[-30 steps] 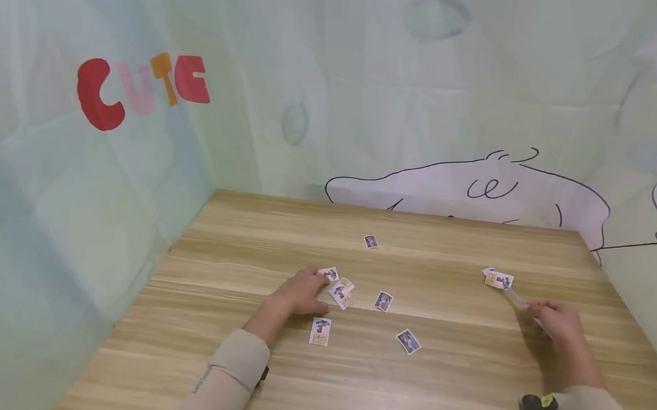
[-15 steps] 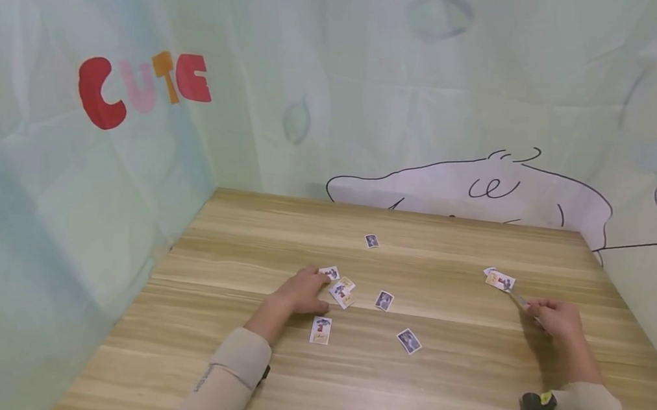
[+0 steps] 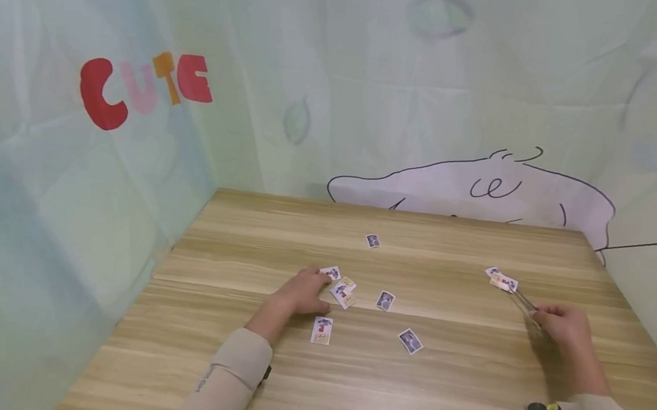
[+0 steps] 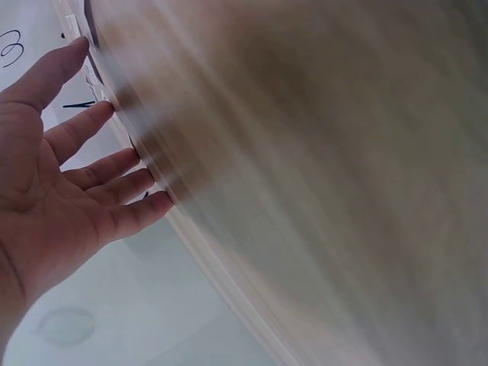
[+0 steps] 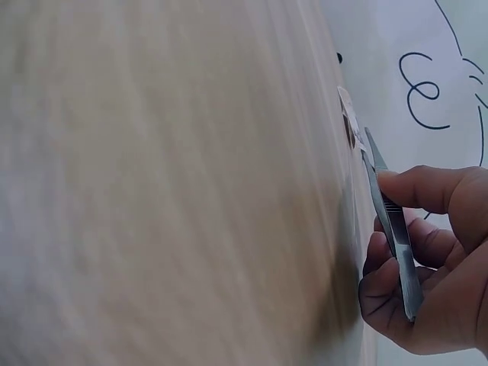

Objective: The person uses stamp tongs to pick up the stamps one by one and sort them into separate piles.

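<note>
My right hand [image 3: 563, 324] pinches a pair of metal tweezers [image 5: 393, 221] between thumb and fingers. In the head view the tweezers' tips lie at the near edge of a small printed stamp [image 3: 503, 283], which overlaps another stamp [image 3: 492, 271] behind it. The tips stand slightly apart in the right wrist view. My left hand [image 3: 302, 292] rests on the table with its fingers spread, fingertips down, as the left wrist view shows. Right by its fingers lie a stamp [image 3: 331, 273] and a small overlapping cluster of stamps [image 3: 343, 293]. Nearer me is another stamp [image 3: 322, 330].
Three dark-printed stamps lie apart on the wooden table [image 3: 435, 396]: a far stamp [image 3: 373, 241], a middle stamp [image 3: 386, 301] and a near stamp [image 3: 410, 341]. A printed curtain [image 3: 315, 86] rises along the table's back and sides.
My right hand has drawn slightly right and down with the tweezers, whose tips now look parted. The stamp at the tips has turned a little, showing more of the one behind. My left hand stays put.
</note>
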The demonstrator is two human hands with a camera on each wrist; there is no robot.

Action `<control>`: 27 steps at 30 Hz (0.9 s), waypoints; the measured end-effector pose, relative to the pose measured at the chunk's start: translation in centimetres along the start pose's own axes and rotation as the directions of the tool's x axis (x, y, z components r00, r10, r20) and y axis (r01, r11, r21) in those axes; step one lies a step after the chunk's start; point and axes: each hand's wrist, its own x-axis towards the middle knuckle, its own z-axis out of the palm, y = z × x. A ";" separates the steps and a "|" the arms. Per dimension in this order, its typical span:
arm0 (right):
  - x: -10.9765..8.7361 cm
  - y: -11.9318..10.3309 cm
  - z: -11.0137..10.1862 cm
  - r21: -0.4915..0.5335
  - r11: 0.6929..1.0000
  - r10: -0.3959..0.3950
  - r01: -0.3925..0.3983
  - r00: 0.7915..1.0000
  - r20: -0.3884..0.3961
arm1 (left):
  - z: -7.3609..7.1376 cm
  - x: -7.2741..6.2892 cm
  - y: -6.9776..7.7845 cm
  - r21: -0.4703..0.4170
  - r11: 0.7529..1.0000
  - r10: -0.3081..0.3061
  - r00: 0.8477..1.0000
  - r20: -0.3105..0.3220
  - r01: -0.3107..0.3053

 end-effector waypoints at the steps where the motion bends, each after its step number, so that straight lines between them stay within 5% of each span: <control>1: -0.1 0.0 0.0 0.002 1.000 -0.002 0.002 1.000 0.003 | 0.0 0.0 0.0 -0.001 1.000 0.002 1.000 -0.002 -0.002; 12: -1.9 -0.1 -0.2 -0.094 0.989 -0.113 0.115 0.993 0.028 | -0.2 -0.2 -0.1 -0.025 1.000 -0.011 1.000 -0.002 0.011; 18: -1.8 -0.9 -0.6 -0.063 0.993 -0.099 0.102 0.994 0.048 | 0.0 0.0 -0.2 -0.010 1.000 -0.016 1.000 -0.004 0.016; 27: -2.1 -1.7 -1.6 -0.187 0.978 -0.086 0.091 0.996 0.034 | 0.0 0.1 -0.2 -0.016 1.000 -0.009 1.000 0.006 0.009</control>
